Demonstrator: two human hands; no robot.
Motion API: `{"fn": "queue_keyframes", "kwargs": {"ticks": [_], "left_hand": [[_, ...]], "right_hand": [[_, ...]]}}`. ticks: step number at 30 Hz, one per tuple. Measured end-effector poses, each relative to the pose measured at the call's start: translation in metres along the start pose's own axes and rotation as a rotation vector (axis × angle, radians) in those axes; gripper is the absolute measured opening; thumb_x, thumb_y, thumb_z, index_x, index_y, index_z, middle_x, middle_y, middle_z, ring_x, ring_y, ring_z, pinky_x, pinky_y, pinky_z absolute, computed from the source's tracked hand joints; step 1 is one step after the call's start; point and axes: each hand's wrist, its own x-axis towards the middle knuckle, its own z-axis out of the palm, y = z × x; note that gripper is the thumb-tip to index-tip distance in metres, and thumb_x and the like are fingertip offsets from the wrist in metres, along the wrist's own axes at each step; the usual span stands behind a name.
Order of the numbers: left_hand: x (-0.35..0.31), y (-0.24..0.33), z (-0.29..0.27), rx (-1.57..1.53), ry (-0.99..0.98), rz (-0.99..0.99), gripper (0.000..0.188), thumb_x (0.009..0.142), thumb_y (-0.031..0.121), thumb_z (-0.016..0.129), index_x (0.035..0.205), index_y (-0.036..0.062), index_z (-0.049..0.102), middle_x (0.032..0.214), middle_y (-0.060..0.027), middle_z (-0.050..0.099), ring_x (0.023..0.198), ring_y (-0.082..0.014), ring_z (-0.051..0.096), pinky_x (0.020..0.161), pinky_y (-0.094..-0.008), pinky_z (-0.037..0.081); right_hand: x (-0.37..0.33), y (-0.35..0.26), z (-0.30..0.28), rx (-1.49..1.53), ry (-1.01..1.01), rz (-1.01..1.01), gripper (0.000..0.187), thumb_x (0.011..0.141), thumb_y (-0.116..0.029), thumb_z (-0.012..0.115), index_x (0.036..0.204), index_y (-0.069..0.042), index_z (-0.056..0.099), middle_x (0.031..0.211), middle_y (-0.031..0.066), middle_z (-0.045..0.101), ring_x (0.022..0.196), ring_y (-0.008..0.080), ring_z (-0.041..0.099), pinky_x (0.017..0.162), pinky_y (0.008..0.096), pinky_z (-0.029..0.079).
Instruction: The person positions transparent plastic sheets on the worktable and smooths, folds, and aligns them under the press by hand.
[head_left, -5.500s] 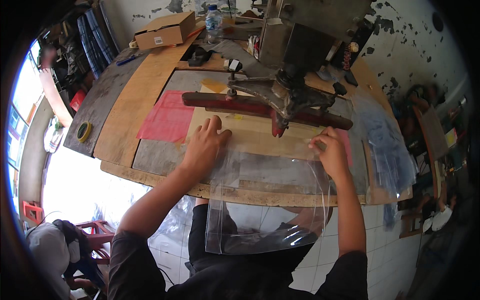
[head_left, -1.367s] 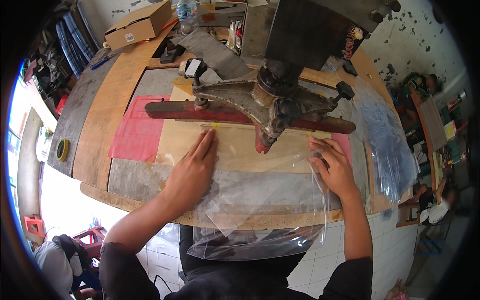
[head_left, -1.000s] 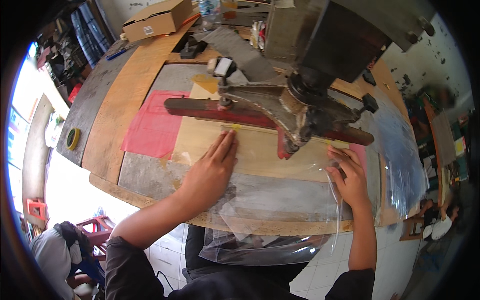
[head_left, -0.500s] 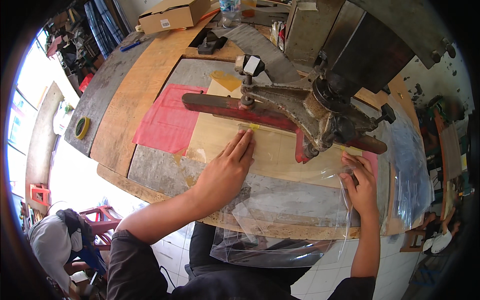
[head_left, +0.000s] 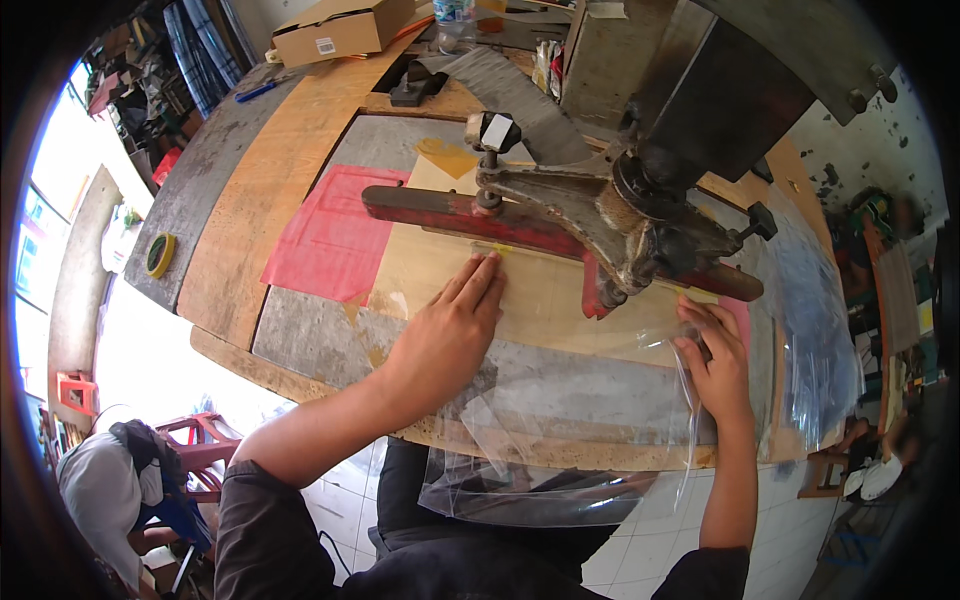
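Observation:
A clear plastic sheet (head_left: 520, 440) lies over the front of the machine bed and hangs past the table edge toward my lap. My left hand (head_left: 440, 330) rests flat on it, fingers stretched forward to a small yellow mark (head_left: 497, 249) just in front of the red press bar (head_left: 540, 232). At the bar's right end, my right hand (head_left: 718, 360) has curled fingers and a thumb at the sheet's raised right edge; it seems to grip the plastic. Beneath the sheet is a tan base sheet (head_left: 550, 315). The bar hangs from a worn metal bracket (head_left: 570, 190).
A red sheet (head_left: 325, 235) covers the bed's left side. More clear plastic (head_left: 815, 350) is heaped at the right. A tape roll (head_left: 160, 255), a blue pen (head_left: 256, 92) and a cardboard box (head_left: 342, 32) sit on the table. Another person (head_left: 105, 490) is low at the left.

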Motion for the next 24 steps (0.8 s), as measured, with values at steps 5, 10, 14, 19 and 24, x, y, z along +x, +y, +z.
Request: {"fn": "queue_keyframes", "kwargs": {"ticks": [5, 10, 14, 19, 24], "left_hand": [[0.002, -0.001, 0.001, -0.022, 0.008, -0.015, 0.044, 0.103, 0.01, 0.062, 0.142, -0.0119, 0.059, 0.156, -0.0283, 0.055, 0.148, -0.0428, 0.052, 0.12, -0.0473, 0.048], [0.004, 0.0, -0.001, 0.011, 0.009, -0.001, 0.045, 0.103, 0.011, 0.061, 0.142, -0.0115, 0.059, 0.153, -0.0277, 0.057, 0.146, -0.042, 0.053, 0.121, -0.0475, 0.046], [0.006, 0.0, -0.001, 0.045, -0.01, 0.007, 0.052, 0.097, 0.008, 0.063, 0.147, -0.0041, 0.058, 0.154, -0.0271, 0.056, 0.146, -0.0416, 0.052, 0.123, -0.0489, 0.044], [0.009, 0.002, -0.005, 0.108, -0.06, 0.03, 0.063, 0.091, 0.009, 0.066, 0.154, 0.007, 0.057, 0.156, -0.0264, 0.053, 0.147, -0.0425, 0.05, 0.123, -0.051, 0.043], [0.012, 0.005, -0.005, 0.092, -0.003, 0.062, 0.062, 0.094, 0.02, 0.063, 0.155, 0.01, 0.058, 0.15, -0.0269, 0.055, 0.138, -0.043, 0.055, 0.116, -0.0513, 0.046]], "right_hand": [[0.001, 0.003, 0.0, -0.001, 0.002, -0.018, 0.039, 0.09, -0.009, 0.08, 0.127, 0.001, 0.074, 0.136, 0.0103, 0.076, 0.126, 0.0335, 0.065, 0.108, 0.0434, 0.054], [0.0, 0.004, 0.0, -0.006, -0.002, -0.018, 0.039, 0.09, -0.009, 0.08, 0.128, 0.001, 0.073, 0.135, 0.0113, 0.077, 0.126, 0.0344, 0.065, 0.108, 0.0439, 0.054], [0.002, 0.003, -0.002, 0.0, -0.003, -0.028, 0.04, 0.09, -0.008, 0.079, 0.128, 0.001, 0.073, 0.134, 0.0115, 0.077, 0.126, 0.0346, 0.065, 0.109, 0.044, 0.054], [0.003, 0.005, -0.002, 0.005, 0.007, -0.034, 0.039, 0.091, -0.008, 0.079, 0.129, 0.001, 0.073, 0.134, 0.0112, 0.076, 0.127, 0.034, 0.065, 0.109, 0.0436, 0.053], [0.0, 0.003, -0.006, -0.003, 0.02, -0.04, 0.04, 0.091, -0.007, 0.08, 0.129, 0.0, 0.073, 0.135, 0.0107, 0.076, 0.127, 0.0328, 0.065, 0.108, 0.0426, 0.054]]}}
